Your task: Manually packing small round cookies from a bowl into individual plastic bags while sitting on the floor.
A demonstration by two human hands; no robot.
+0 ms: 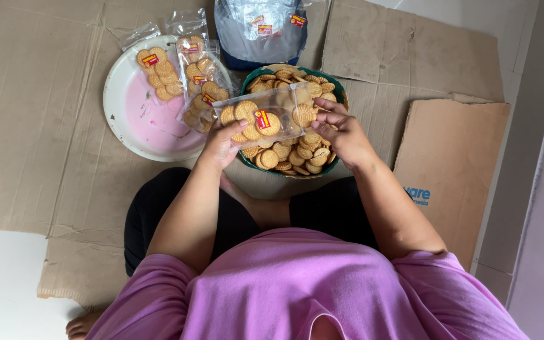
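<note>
A clear plastic packet [264, 117] of round golden biscuits is held flat above a green bowl [340, 94], stretched between both hands. The left hand [223, 146] grips the packet's lower left corner, thumb on top and fingers curled under it. The right hand [341, 131] pinches the packet's right end, its fingertips [322, 107] bunched together on the plastic. A small red and yellow label [262, 119] sits near the middle of the packet's face.

The bowl below is heaped with loose biscuits [291, 154] of the same kind, and it rests on flattened brown cardboard [39, 119] that covers the floor.

To the left of the bowl, touching or nearly touching its rim, lies a round white tray [116, 88] with a pink inside. Several filled packets [187, 79] lie across its right half, each with a red and yellow sticker; exactly how many overlap there is hard to tell.

At the cardboard's far edge, behind the bowl, stands a larger clear bag [260, 28] over something dark blue, with a few red and yellow labels showing through it. A separate cardboard piece [448, 145] with blue print lies by the right-hand wall.

The person sits cross-legged in a pink shirt [303, 289] and dark trousers [152, 208].
</note>
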